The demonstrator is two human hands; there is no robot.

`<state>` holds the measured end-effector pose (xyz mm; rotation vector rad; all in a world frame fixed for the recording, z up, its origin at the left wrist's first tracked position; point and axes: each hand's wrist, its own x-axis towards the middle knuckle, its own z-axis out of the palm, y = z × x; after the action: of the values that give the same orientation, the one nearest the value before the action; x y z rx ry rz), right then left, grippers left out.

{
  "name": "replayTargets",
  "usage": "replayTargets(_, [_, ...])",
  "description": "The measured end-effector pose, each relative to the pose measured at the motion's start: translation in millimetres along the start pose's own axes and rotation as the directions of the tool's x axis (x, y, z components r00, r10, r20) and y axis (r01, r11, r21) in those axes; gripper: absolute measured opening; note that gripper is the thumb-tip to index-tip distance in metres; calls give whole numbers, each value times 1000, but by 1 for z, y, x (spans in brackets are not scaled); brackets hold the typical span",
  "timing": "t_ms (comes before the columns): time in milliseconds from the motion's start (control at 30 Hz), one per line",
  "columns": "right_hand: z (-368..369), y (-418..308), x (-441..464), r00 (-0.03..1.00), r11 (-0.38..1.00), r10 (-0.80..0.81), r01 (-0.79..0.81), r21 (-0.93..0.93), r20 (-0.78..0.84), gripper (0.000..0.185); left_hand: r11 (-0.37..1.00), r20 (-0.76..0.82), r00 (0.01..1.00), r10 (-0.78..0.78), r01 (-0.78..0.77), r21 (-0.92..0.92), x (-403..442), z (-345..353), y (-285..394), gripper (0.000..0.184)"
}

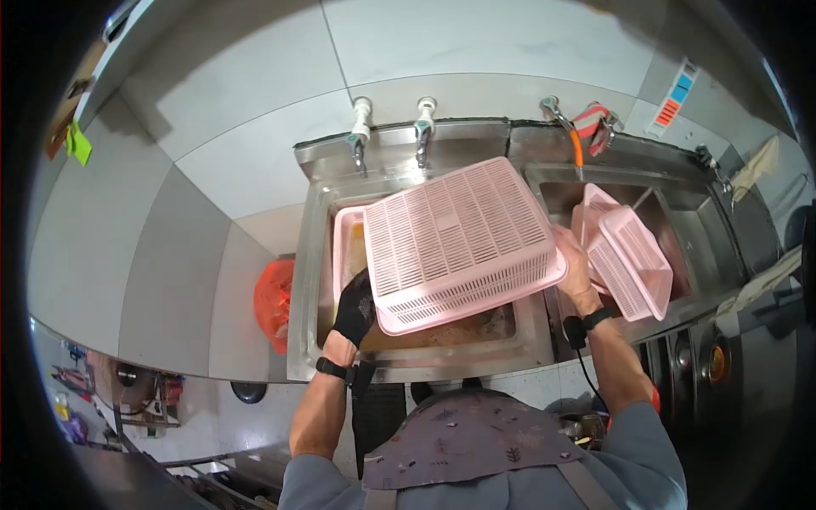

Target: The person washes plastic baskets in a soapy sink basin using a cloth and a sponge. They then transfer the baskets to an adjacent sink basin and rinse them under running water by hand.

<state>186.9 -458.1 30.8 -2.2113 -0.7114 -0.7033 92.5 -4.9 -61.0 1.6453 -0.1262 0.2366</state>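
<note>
A pink slotted plastic basket (455,229) is held bottom side up and tilted over the left sink basin (316,255). My left hand (355,304), in a black glove, grips its left edge near the lower left corner, some fingers out of sight. My bare right hand (575,265) holds the rim at the right end, its fingers partly hidden by the basket. Underneath, another pink container (340,246) sits in the basin, its left side showing. Brownish water (459,333) covers the bottom of the basin.
More pink baskets (633,255) lie tilted in the right basin (693,246). Taps (422,140) line the back wall, one with an orange hose (578,149). A red plastic bag (274,302) hangs left of the sink. Cloths (756,170) hang at the far right.
</note>
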Motion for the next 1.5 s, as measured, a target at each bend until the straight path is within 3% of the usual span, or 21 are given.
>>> replayTargets(67, [-7, 3, -5, 1000, 998, 31, -31, -58, 1, 42, 784, -5, 960, -281, 226, -578, 15, 10, 4, 37])
replayTargets(100, [-9, 6, -12, 998, 993, 59, -58, -104, 9, 40, 780, 17, 958, -286, 242, -577, 20, 10, -4, 37])
replayTargets(133, [-6, 26, -21, 995, 983, 27, -10, -182, 91, 35, 973, 188, 955, -229, 227, 34, 22, 4, -22, 34])
replayTargets(167, [-7, 27, -29, 995, 980, 37, -19, -196, 89, 35, 799, 357, 899, -255, -12, 601, 27, 0, -41, 31])
replayTargets(300, [-15, 15, -15, 996, 992, 59, -67, -105, -72, 32, 922, 137, 989, -64, 6, 388, 36, 15, -19, 28])
replayTargets(333, [-20, 7, -10, 995, 992, 61, -69, -104, -81, 33, 942, 45, 958, -284, 288, -172, 40, 19, -19, 28])
replayTargets(367, [-23, 1, -9, 994, 992, 66, -75, -100, -88, 34, 942, 56, 957, -285, 291, -168, 43, 16, -21, 28])
replayTargets(433, [-22, 19, -26, 996, 988, 77, -69, -135, 53, 35, 784, 414, 903, -119, -170, 597, 45, 0, -67, 31])
replayTargets(500, [-20, 14, -12, 997, 988, 71, -68, -136, 23, 35, 995, 124, 987, -101, 97, 38, 42, 18, -54, 29])
replayTargets(567, [-20, 14, -14, 995, 987, 29, -43, -157, -92, 34, 972, 160, 959, -234, 231, 40, 38, 16, -36, 27])
replayTargets(600, [-20, 18, -21, 998, 978, 46, -37, -206, 36, 34, 945, 286, 942, -175, 79, 317, 41, -3, -87, 28])
replayTargets(667, [-18, 25, -28, 986, 972, 31, 8, -234, 162, 37, 959, 280, 922, -268, 284, -17, 34, -1, -77, 29])
replayTargets(733, [-25, 14, -25, 984, 974, 53, -14, -225, 168, 43, 975, 274, 961, 32, -90, 204, 37, 3, -69, 27])
replayTargets(800, [-33, 2, -25, 988, 977, 33, 0, -211, 153, 47, 932, 305, 950, 60, -163, 325, 29, 12, -52, 27])
replayTargets(833, [-41, -7, -23, 986, 972, 26, 14, -236, 166, 51, 976, 162, 977, -141, 164, -141, 25, 21, -46, 29])
replayTargets(867, [-44, -13, -22, 984, 965, 19, 28, -261, 177, 56, 708, 136, 917, -376, 378, -596, 24, 26, -38, 31])
replayTargets(967, [-51, -8, -26, 982, 928, -16, 86, -362, 190, 62, 958, 32, 980, -198, 200, -205, 25, 28, -30, 33])
replayTargets(1167, [-56, 11, -47, 993, 872, -44, 92, -481, 111, 60, 953, -19, 989, -150, 139, -271, 34, 49, 8, 31])
replayTargets(1367, [-62, 8, -58, 985, 872, 127, -56, -486, 114, 65, 995, -6, 999, 37, -36, 98, 47, 49, -22, 29])
replayTargets(1433, [-69, -6, -58, 979, 869, 134, -41, -493, 154, 68, 809, -35, 978, -204, 148, -569, 57, 52, -44, 28])
replayTargets(1500, [-86, -23, -54, 977, 829, 200, -125, -546, 79, 70, 896, -24, 996, -87, 67, -439, 57, 43, -29, 27])
